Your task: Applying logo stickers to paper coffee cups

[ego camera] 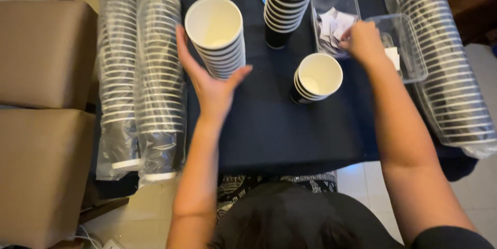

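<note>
- dark clothes on the person's lap (pixel 290 213) fill the bottom of the view, closest to us.
- left hand (pixel 209 81) is spread wide, fingers up one side and thumb out the other, cupped just beside the leaning stack of paper cups (pixel 220 39). it looks ready to steady the stack, likely because it tilts.
- right hand (pixel 362 42) reaches into a clear plastic tub (pixel 336 21) of small white paper slips (pixel 334 26). its fingers are curled in, but i cannot tell if they pinch a slip.
- short stack of cups (pixel 317 78) stands open side up between the two hands, near the tub, so it is easy to reach.
- second clear tub (pixel 406 52) sits just beside the first.
- tall cup stack (pixel 287 0) stands at the back of the dark table (pixel 269 130).
- long bags of cups (pixel 140 73) lie on the left edge, and another bag of cups (pixel 450 68) lies on the right, kept out of the way.
- tan chairs (pixel 44 114) stand at the left.
</note>
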